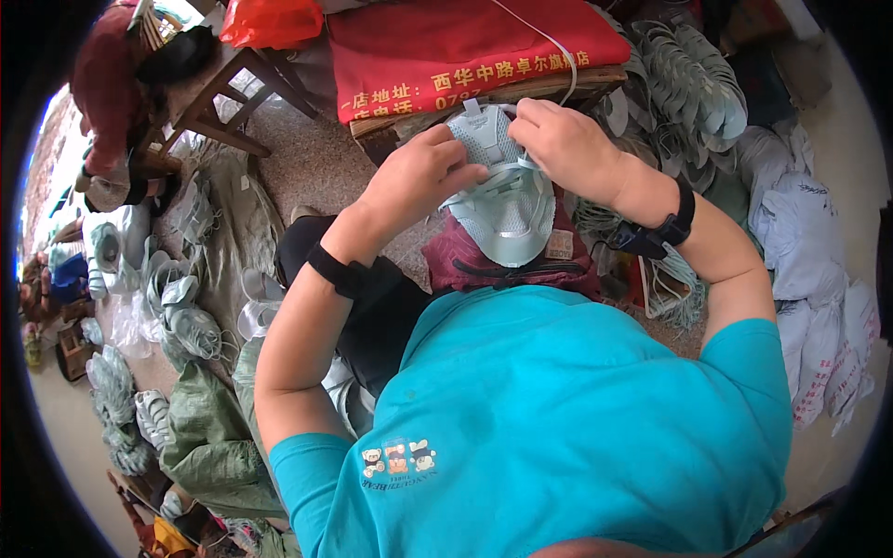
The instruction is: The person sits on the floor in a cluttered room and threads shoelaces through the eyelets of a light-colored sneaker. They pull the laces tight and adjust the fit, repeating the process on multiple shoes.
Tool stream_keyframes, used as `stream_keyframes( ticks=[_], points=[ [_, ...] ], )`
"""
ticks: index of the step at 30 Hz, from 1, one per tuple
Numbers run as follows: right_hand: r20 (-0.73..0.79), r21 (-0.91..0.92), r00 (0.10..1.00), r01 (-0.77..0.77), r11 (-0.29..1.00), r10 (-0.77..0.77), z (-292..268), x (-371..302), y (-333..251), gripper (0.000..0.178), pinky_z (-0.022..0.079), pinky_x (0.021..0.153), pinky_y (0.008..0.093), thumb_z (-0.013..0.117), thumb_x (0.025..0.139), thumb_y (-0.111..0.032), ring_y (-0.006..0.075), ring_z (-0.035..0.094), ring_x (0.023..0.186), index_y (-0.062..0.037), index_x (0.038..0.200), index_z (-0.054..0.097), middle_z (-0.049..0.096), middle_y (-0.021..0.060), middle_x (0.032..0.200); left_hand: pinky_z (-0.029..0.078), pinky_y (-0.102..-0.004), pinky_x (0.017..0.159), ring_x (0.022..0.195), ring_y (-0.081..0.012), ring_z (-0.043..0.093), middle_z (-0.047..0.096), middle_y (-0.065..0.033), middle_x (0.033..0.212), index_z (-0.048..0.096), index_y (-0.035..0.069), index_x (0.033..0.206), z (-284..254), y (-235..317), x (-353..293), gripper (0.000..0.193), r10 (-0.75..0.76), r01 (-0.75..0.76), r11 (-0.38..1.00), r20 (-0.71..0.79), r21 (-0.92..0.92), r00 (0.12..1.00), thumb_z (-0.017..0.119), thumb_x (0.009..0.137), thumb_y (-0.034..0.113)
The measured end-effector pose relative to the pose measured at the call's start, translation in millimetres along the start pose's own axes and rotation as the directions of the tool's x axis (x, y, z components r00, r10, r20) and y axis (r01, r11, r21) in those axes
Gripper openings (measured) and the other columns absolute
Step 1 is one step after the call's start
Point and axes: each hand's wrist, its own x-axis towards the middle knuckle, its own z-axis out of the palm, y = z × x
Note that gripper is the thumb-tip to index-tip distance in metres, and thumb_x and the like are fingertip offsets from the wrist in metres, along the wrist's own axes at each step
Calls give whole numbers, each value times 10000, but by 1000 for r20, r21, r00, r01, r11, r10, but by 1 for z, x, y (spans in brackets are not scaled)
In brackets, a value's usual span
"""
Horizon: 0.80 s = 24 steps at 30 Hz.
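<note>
A pale mint shoe upper [507,219] lies in front of me, its toe toward my body and its tongue pointing away. My left hand [414,177] grips its left edge, fingers curled and thumb laid across the lacing. On the opposite side, the fingers of my right hand [563,149] are pinched at the eyelet edge, where a pale shoelace [507,169] crosses the upper. A white cord [569,65] runs over the red cloth and down behind my right hand. My fingers hide the exact grip points.
Red printed cloth [484,46] covers a wooden bench just beyond the shoe upper. A stool [209,116] stands far left. Bundled pale shoe uppers [693,84] hang at the right above white sacks [805,242]. More uppers [186,307] and a green sack [209,428] lie left.
</note>
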Motion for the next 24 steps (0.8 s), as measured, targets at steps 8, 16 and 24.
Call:
stream_keyframes(
  ticks=[8,16,24],
  points=[
    [48,-269,995,94,958,-84,2,11,-23,74,463,736,339,577,732,-92,229,552,846,-44,787,563,529,84,839,511,-343,784,866,-289,620,588,-123,930,645,18,951,-17,-4,-1,153,-39,52,992,117,-111,992,664,805,61],
    [34,-4,999,-33,999,33,11,7,-22,159,482,780,413,595,767,-80,322,587,877,-25,913,563,569,135,889,509,-355,724,822,-264,633,613,-105,902,652,57,900,-22,-13,9,202,-20,4,997,203,78,979,745,763,173],
    [36,271,989,-145,952,141,14,17,-24,208,487,820,455,584,786,-33,358,624,927,-16,994,576,647,175,943,500,-353,684,797,-262,626,600,-105,899,690,67,864,-2,-12,-2,159,-61,59,998,61,30,996,710,823,220]
  ],
)
